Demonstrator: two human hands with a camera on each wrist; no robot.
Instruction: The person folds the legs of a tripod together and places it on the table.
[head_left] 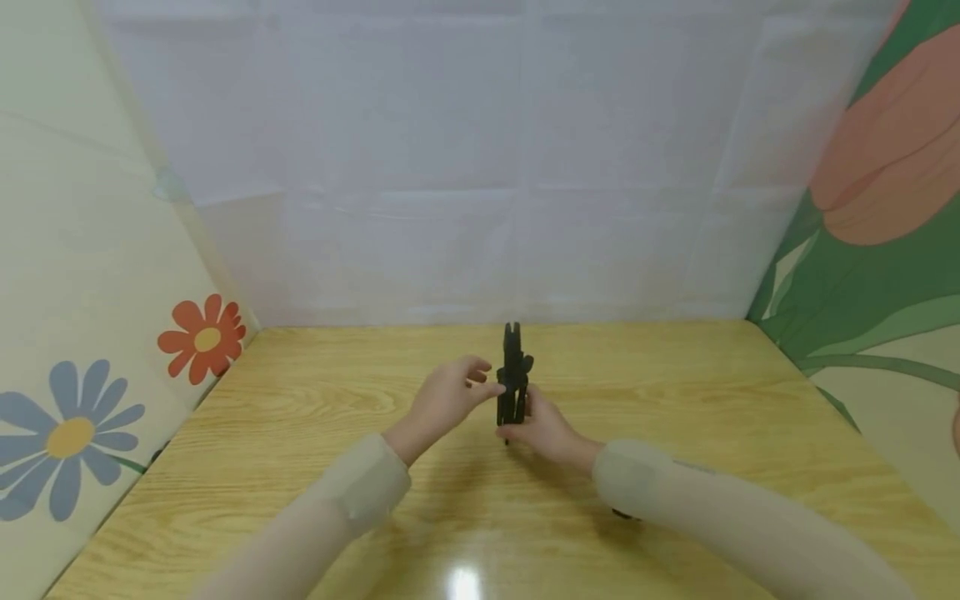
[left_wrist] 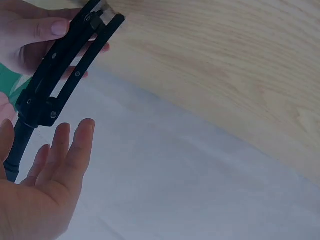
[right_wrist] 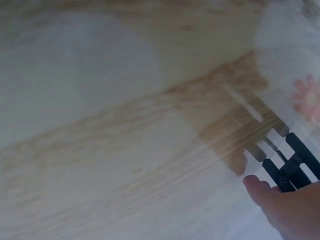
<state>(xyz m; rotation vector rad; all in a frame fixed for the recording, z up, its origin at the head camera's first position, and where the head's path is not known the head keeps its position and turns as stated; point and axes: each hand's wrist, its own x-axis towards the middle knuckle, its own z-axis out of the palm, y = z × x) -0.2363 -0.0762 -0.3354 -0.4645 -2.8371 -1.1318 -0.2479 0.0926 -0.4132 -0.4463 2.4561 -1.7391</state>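
Note:
A black folding tripod (head_left: pixel 513 358) stands upright above the table, its legs folded down. My right hand (head_left: pixel 551 429) holds it low by the legs; in the left wrist view the right thumb lies along one leg (left_wrist: pixel 55 60). My left hand (head_left: pixel 450 396) is just left of the tripod. Its fingers are fairly straight beside the column (left_wrist: pixel 19 145), and the thumb tip overlaps the tripod's edge in the head view; whether it touches I cannot tell. In the right wrist view the leg ends (right_wrist: pixel 295 170) show past the right hand (right_wrist: pixel 292 207).
The wood-grain table (head_left: pixel 337 400) reaches back to a white sheet (head_left: pixel 450 167). Floral panels stand left (head_left: pixel 150 250) and right (head_left: pixel 915 292). A bright light reflection lies on the table near the front.

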